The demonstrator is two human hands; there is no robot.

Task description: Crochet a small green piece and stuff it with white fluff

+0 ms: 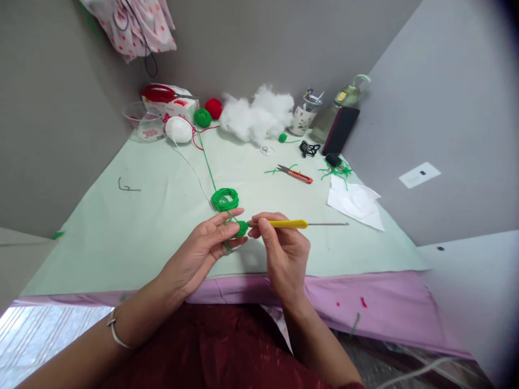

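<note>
Fingers (227, 231) pinch green crochet piece (242, 228) beside hook (288, 223).

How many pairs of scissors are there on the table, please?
2. A red-handled pair lies on the white packet at the far left; a small orange-handled pair lies on the green mat, right of centre. The pen cup may hide more.

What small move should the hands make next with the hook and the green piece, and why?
Probably a small push of the right hand to work the crochet hook into the small green piece. The left hand pinches that piece, the hook's near end sits right at it, and the green yarn coil lies just behind, linked to it.
</note>
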